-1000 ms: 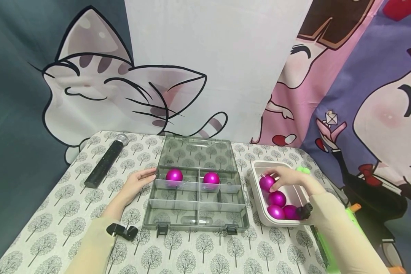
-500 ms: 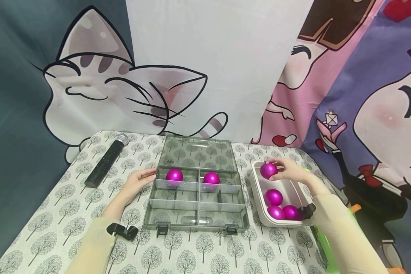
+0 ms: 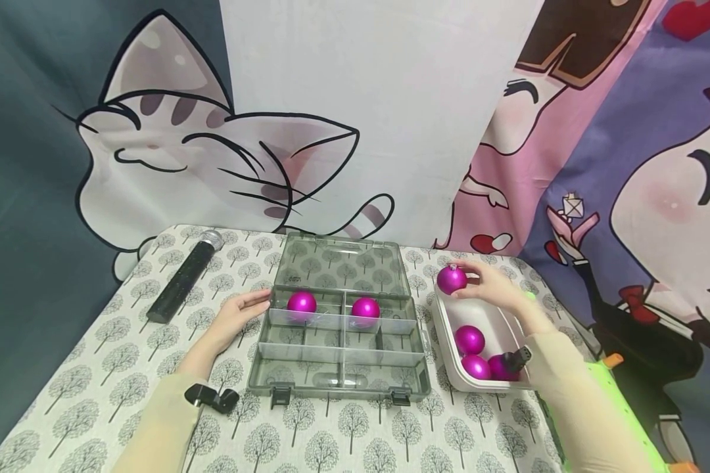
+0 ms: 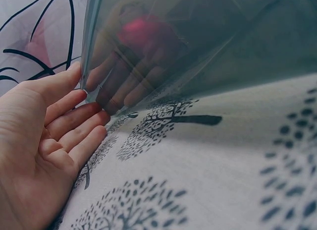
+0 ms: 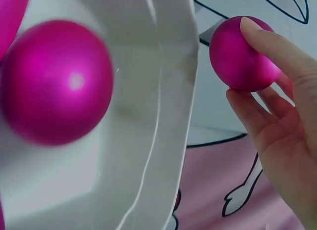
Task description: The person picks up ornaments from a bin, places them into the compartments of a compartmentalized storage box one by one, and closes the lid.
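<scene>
My right hand (image 3: 488, 284) pinches a magenta ball (image 3: 451, 280) above the far left corner of the white tub (image 3: 444, 328). The right wrist view shows that ball (image 5: 242, 54) between the thumb and fingers of the hand (image 5: 290, 116). Several more magenta balls (image 3: 470, 339) lie in the tub's near part. Fingers of my left hand (image 3: 233, 322) touch the left side of a clear grey divided box (image 3: 343, 355), whose lid lies back. In its far row sit two magenta balls, one left (image 3: 302, 305) and one right (image 3: 365, 311). In the left wrist view the left hand (image 4: 59, 136) has relaxed fingers.
A black microphone (image 3: 180, 282) with a silver head lies at the table's left. Beyond the tub on the right is a bright green object (image 3: 615, 407) with orange parts, partly behind my right sleeve. Printed cloths hang behind the table.
My right hand has lifted the ball from among the others and carried it away from me and slightly left, to the tub's far corner. My left hand has stayed in place.
</scene>
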The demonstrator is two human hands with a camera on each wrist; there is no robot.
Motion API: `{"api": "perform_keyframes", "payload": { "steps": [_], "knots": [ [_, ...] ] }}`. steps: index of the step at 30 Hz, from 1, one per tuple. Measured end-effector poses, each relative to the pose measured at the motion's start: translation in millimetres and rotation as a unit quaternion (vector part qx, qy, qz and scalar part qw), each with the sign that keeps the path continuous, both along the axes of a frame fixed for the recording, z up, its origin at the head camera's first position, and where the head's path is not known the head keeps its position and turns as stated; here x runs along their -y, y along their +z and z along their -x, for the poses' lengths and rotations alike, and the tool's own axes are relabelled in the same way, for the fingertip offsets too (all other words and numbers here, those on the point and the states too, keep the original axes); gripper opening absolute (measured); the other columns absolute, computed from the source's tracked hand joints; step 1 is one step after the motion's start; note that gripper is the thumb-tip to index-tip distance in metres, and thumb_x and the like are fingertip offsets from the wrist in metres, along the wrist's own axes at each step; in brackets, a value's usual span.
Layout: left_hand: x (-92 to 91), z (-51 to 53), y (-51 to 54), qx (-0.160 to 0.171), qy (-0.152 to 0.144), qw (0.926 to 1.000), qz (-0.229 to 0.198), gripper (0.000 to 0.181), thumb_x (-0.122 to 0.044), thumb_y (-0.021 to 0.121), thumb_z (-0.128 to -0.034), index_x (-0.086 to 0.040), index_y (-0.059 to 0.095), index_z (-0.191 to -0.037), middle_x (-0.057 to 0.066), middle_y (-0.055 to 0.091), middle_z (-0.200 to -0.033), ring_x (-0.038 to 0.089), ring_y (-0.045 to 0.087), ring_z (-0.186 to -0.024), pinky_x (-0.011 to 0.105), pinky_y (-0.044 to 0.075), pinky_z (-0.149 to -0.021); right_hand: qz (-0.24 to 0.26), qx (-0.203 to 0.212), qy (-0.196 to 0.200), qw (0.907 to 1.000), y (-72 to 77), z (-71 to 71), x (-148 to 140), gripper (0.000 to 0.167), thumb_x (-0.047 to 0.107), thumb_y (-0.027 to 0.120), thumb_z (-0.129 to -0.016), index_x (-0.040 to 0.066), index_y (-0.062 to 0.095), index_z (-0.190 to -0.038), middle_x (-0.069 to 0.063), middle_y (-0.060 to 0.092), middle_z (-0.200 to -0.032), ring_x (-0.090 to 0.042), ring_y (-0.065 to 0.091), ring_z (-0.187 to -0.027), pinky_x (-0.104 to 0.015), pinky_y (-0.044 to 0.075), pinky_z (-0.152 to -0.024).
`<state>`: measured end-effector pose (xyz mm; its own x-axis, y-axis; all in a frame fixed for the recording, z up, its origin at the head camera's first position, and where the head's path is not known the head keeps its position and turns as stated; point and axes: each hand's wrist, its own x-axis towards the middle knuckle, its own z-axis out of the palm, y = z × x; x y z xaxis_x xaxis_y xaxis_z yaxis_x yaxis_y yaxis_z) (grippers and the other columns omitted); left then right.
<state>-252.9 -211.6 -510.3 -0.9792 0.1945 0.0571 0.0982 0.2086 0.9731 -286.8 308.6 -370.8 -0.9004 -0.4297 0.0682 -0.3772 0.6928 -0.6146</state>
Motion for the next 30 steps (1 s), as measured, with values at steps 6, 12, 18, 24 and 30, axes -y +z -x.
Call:
{"api": "perform_keyframes", "payload": {
  "steps": [6,12,18,24,30],
  "knots": [
    [1.0,0.0,-0.1,0.005,0.005,0.9999,-0.010,0.053,-0.022,0.062,-0.0965,0.007,0.047,-0.139,0.025,0.048,-0.144,0.000,0.056,-0.117,0.006,0.041,-0.095,0.045,-0.002,0.025,0.9987,2.9,9.9,28.6,0.070,0.008,0.083,-0.076,-0.002,0.051,-0.137,-0.022,0.056,-0.135,-0.039,0.052,-0.124,-0.049,0.047,-0.104],
    [1.6,-0.8,-1.1,0.006,0.005,0.9999,-0.014,0.053,-0.021,0.062,-0.0965,0.006,0.047,-0.139,0.024,0.048,-0.144,-0.003,0.055,-0.115,0.006,0.041,-0.095,0.058,0.007,0.038,0.9975,9.7,15.0,64.5,0.067,0.008,0.083,-0.075,0.000,0.053,-0.135,-0.020,0.059,-0.132,-0.037,0.053,-0.124,-0.050,0.047,-0.104],
    [0.4,0.3,-1.8,0.009,0.006,0.9999,-0.009,0.053,-0.022,0.061,-0.0969,0.006,0.047,-0.140,0.024,0.048,-0.144,0.038,0.045,-0.133,0.006,0.041,-0.095,0.082,0.012,0.067,0.9943,10.7,15.2,106.5,0.069,0.003,0.083,-0.073,-0.002,0.053,-0.134,-0.020,0.057,-0.135,-0.037,0.052,-0.125,-0.048,0.046,-0.106],
    [-0.4,0.6,0.1,0.004,0.004,1.0000,0.005,0.053,-0.022,0.060,-0.0973,0.006,0.046,-0.140,0.024,0.047,-0.145,0.039,0.045,-0.133,0.015,0.041,-0.101,0.090,0.023,0.108,0.9898,3.8,9.0,155.9,0.068,0.002,0.083,-0.073,-0.003,0.053,-0.134,-0.019,0.058,-0.133,-0.035,0.055,-0.123,-0.042,0.051,-0.101],
    [-0.8,-1.2,0.8,0.008,0.006,1.0000,-0.003,0.053,-0.022,0.061,-0.0966,0.005,0.046,-0.140,0.023,0.047,-0.145,0.038,0.046,-0.133,0.009,0.041,-0.097,0.092,0.041,0.148,0.9837,-3.4,-0.7,200.6,0.071,0.006,0.085,-0.072,-0.001,0.053,-0.135,-0.016,0.058,-0.134,-0.031,0.055,-0.124,-0.034,0.052,-0.101]
  ]
}}
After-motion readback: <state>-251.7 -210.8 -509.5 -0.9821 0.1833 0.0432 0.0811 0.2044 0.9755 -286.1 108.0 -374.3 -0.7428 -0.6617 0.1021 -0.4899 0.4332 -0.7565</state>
